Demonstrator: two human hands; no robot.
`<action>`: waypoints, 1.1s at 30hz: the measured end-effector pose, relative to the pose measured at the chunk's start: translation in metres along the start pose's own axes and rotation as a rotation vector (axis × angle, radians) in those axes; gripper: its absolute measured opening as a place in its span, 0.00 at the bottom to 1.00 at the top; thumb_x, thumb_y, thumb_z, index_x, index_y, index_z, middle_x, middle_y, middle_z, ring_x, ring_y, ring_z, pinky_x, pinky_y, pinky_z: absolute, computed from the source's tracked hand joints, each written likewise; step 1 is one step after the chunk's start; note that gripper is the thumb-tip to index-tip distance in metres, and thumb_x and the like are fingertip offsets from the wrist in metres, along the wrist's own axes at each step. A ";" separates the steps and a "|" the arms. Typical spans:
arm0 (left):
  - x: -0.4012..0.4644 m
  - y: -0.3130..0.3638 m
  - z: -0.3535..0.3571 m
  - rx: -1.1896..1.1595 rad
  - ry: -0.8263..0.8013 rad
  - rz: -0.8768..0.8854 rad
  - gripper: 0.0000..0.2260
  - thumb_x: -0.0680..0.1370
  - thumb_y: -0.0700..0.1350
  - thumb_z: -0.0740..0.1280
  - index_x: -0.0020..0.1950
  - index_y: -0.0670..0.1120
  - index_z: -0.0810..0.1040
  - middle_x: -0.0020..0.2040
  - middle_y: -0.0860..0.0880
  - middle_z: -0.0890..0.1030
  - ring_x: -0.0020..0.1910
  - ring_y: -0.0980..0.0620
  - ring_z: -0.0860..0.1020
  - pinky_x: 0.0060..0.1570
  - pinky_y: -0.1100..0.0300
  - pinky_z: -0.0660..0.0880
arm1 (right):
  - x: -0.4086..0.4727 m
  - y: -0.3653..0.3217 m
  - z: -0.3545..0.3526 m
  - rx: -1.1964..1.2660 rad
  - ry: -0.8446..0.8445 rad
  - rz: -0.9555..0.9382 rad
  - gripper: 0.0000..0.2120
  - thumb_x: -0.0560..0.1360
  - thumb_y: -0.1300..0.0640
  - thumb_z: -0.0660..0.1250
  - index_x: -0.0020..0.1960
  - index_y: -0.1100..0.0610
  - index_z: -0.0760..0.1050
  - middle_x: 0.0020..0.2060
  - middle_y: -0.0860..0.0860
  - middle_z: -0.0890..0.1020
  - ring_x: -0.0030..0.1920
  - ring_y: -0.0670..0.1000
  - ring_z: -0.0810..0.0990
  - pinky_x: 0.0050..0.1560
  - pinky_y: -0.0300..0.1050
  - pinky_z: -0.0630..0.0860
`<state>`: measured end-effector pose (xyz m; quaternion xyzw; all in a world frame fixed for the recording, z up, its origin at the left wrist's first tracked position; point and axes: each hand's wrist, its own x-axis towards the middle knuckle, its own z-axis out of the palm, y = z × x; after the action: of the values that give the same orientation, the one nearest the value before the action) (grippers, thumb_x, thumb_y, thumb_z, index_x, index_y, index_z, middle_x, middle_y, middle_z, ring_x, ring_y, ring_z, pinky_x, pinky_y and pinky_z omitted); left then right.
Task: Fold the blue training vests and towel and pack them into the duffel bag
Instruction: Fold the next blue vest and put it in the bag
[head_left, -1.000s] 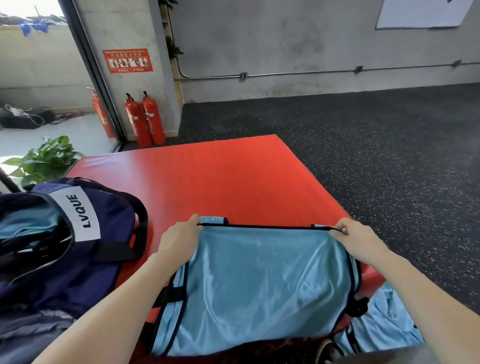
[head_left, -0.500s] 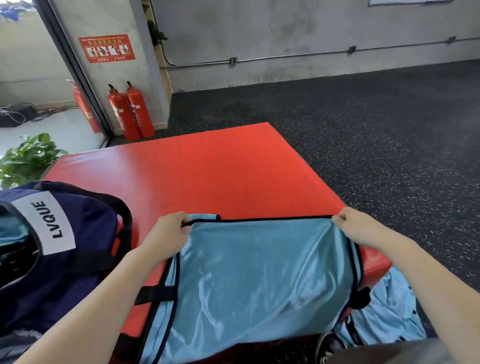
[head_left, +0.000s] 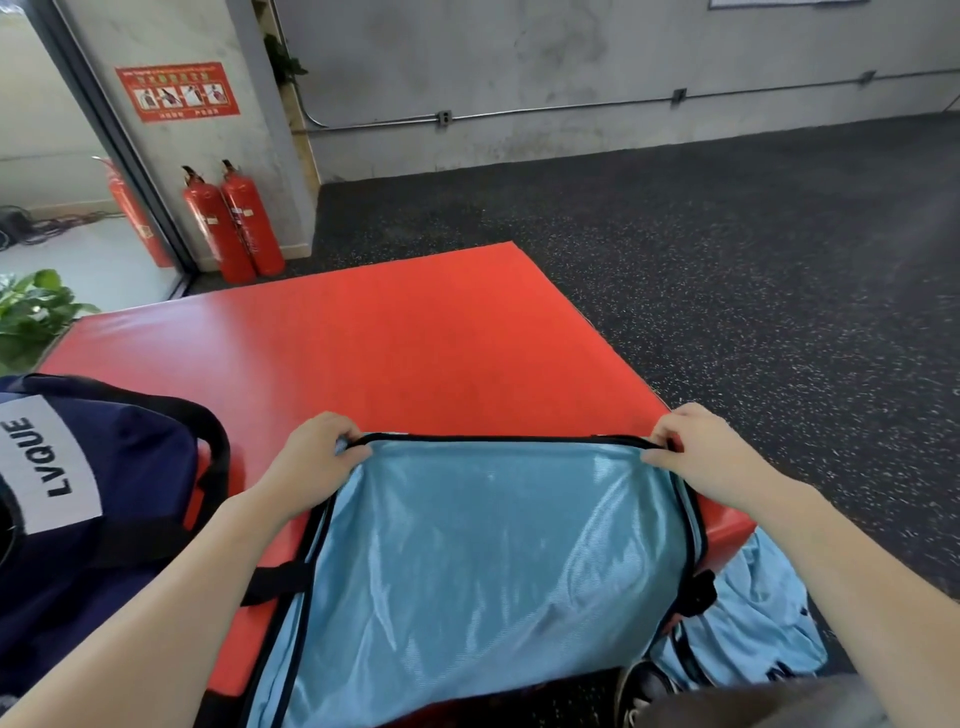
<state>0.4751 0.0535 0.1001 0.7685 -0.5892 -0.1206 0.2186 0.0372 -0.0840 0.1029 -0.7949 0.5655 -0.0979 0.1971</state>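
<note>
A light blue mesh training vest (head_left: 493, 571) with black trim lies spread over the near edge of the red mat (head_left: 395, 353), its lower part hanging off the front. My left hand (head_left: 317, 462) pinches its far left corner and my right hand (head_left: 696, 447) pinches its far right corner, holding the top edge taut. The navy duffel bag (head_left: 104, 499) with a white LVQUE label sits on the mat to the left. More light blue cloth (head_left: 753, 623) lies heaped on the floor at the mat's right front corner.
Dark speckled rubber floor (head_left: 727, 249) surrounds the mat. Red fire extinguishers (head_left: 234, 223) stand against a pillar behind it. A green plant (head_left: 31, 312) is at the far left. A dark shoe (head_left: 639, 686) shows at the bottom edge.
Both hands have drawn the vest's top edge slightly nearer and kept it stretched; the cloth has smoothed out. The view has shifted right, showing less of the bag.
</note>
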 end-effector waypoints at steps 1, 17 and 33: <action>0.000 0.000 0.000 0.002 -0.001 -0.009 0.06 0.78 0.46 0.70 0.42 0.52 0.78 0.45 0.54 0.78 0.45 0.57 0.74 0.44 0.59 0.67 | 0.000 0.001 0.001 -0.006 -0.006 -0.010 0.09 0.74 0.48 0.74 0.40 0.46 0.75 0.48 0.44 0.74 0.48 0.48 0.75 0.52 0.49 0.73; -0.003 -0.013 -0.026 -0.103 0.199 -0.166 0.02 0.77 0.46 0.72 0.44 0.51 0.83 0.34 0.60 0.75 0.37 0.58 0.73 0.43 0.57 0.66 | 0.034 -0.032 -0.004 0.229 0.105 -0.066 0.03 0.76 0.55 0.73 0.46 0.49 0.79 0.46 0.47 0.81 0.44 0.44 0.76 0.43 0.39 0.67; 0.011 -0.049 -0.046 -0.273 0.462 -0.332 0.10 0.78 0.39 0.68 0.56 0.51 0.83 0.48 0.53 0.83 0.46 0.52 0.80 0.39 0.75 0.68 | 0.121 -0.116 0.035 0.341 0.275 -0.131 0.11 0.78 0.60 0.69 0.59 0.52 0.79 0.54 0.48 0.82 0.57 0.52 0.79 0.56 0.41 0.69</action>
<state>0.5402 0.0625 0.1176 0.8248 -0.3687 -0.0551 0.4252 0.1915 -0.1576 0.1122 -0.7644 0.5094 -0.3119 0.2427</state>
